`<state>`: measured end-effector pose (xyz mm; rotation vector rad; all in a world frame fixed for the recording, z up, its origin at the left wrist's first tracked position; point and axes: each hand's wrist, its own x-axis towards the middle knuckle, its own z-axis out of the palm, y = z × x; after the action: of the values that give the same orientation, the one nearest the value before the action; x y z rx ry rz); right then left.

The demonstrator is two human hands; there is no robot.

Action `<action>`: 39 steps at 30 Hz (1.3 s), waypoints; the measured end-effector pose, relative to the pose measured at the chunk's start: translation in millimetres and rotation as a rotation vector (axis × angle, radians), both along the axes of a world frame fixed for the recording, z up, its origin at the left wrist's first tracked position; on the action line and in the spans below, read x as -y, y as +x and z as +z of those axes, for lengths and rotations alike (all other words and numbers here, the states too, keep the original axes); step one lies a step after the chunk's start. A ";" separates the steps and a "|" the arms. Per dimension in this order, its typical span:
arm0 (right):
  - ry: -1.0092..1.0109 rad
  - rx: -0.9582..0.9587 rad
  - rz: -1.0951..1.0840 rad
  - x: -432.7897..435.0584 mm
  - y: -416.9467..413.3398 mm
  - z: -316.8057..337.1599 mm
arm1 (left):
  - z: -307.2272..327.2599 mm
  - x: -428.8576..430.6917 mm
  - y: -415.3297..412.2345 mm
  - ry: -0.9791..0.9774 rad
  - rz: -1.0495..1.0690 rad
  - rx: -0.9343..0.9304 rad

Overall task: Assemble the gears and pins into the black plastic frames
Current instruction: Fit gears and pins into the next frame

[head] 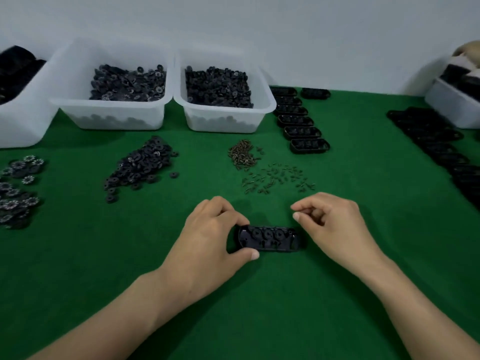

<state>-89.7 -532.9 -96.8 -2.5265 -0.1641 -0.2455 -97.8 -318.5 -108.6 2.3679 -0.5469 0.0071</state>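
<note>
A green felt-like cloth covers the table (78, 255), and a plain pale wall rises behind it. Near the centre of the cloth lies one black frame (268, 239), long side across, with three round gears seated in its upper row. The left hand (207, 237) grasps the frame's left end, fingers over the far edge and thumb at the near edge. The right hand (332, 224) hovers at about 2 o'clock from the frame, just beside its right end, fingertips pinched together; whether they hold a pin I cannot tell.

At 12 o'clock from the frame lie scattered small pins (278, 178), with a tighter heap of brass-coloured screws (242, 152) beyond. At 10 o'clock sits a pile of black gears (140, 167), and at 9 o'clock, by the table's edge, toothed wheels (18, 188). Against the wall stand two translucent bins (111, 118) (223, 120) of dark parts. At 1 o'clock runs a row of frames (298, 120); more frames (441, 149) line the 3 o'clock side.
</note>
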 end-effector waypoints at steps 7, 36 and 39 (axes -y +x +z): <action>-0.085 0.032 0.135 1.8 26.5 5.2 | 1.2 15.8 4.6 -0.003 -0.014 -0.026; -0.204 -0.027 0.192 0.7 41.7 4.8 | 7.2 26.4 44.5 0.166 0.015 0.140; -0.212 -0.035 0.191 -5.5 43.5 6.5 | 7.4 23.7 41.5 0.140 0.042 0.136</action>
<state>-46.2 -527.5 -90.2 -2.6992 -0.4360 -0.1122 -56.3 -342.2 -101.2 2.5282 -0.5785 0.1546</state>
